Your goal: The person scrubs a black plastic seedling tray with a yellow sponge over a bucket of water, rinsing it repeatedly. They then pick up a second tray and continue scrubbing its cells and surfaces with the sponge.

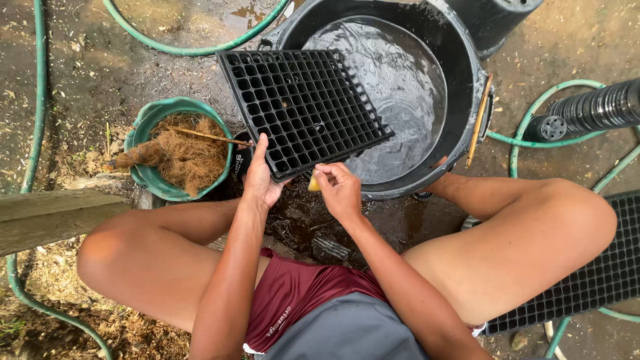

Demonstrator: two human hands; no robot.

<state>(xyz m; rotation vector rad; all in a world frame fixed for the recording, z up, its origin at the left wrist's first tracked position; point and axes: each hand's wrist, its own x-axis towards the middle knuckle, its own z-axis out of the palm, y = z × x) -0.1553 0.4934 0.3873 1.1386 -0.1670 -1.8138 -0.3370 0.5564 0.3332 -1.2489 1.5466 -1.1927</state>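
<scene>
A black plastic seedling tray [303, 107] with many small cells is held tilted over a large black tub of water [407, 87]. My left hand [261, 177] grips the tray's near corner, thumb up along its edge. My right hand [339, 190] is closed around a small yellow sponge [313, 185], pressed to the tray's near edge. Both knees are bent out to either side of the tub.
A green bucket [150, 123] of brown fibre with a stick in it stands to the left. Green hoses [193, 48] loop over the wet ground. A stack of black pots [593, 110] lies at the right; another seedling tray [600, 273] lies under my right leg. A wooden plank [47, 217] is at left.
</scene>
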